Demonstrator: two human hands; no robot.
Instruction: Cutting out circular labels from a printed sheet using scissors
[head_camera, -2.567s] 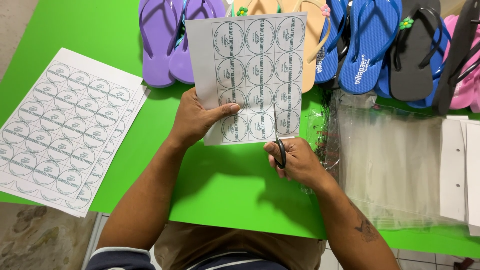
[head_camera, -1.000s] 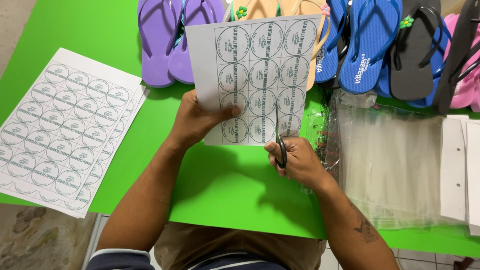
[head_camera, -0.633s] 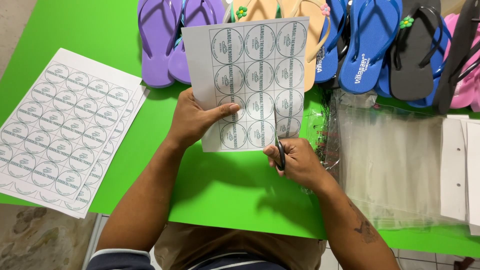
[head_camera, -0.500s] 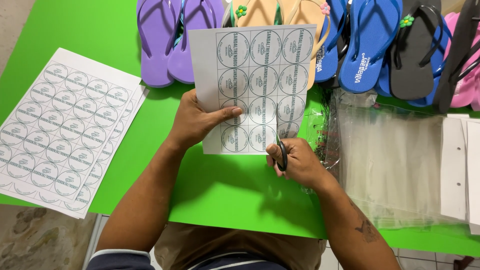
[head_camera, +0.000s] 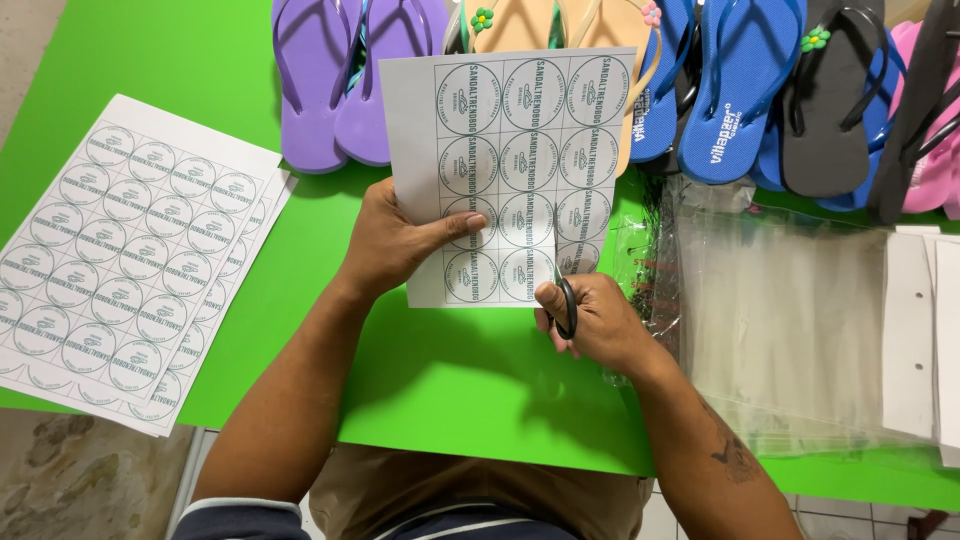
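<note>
From the head view we see the left hand (head_camera: 400, 245) near the frame's centre pinching a sheet of round labels (head_camera: 515, 150), thumb on its front, fingers behind. The sheet stands just above centre, over the green table (head_camera: 450, 380). Just right of centre, the right hand (head_camera: 595, 320) has its fingers closed through the handles of black scissors (head_camera: 567, 305), whose blades meet the sheet's lower edge. At left lies a stack of label sheets (head_camera: 130, 260); along the top, a row of flip-flops (head_camera: 700, 80); at right, clear bags (head_camera: 790, 320)
</note>
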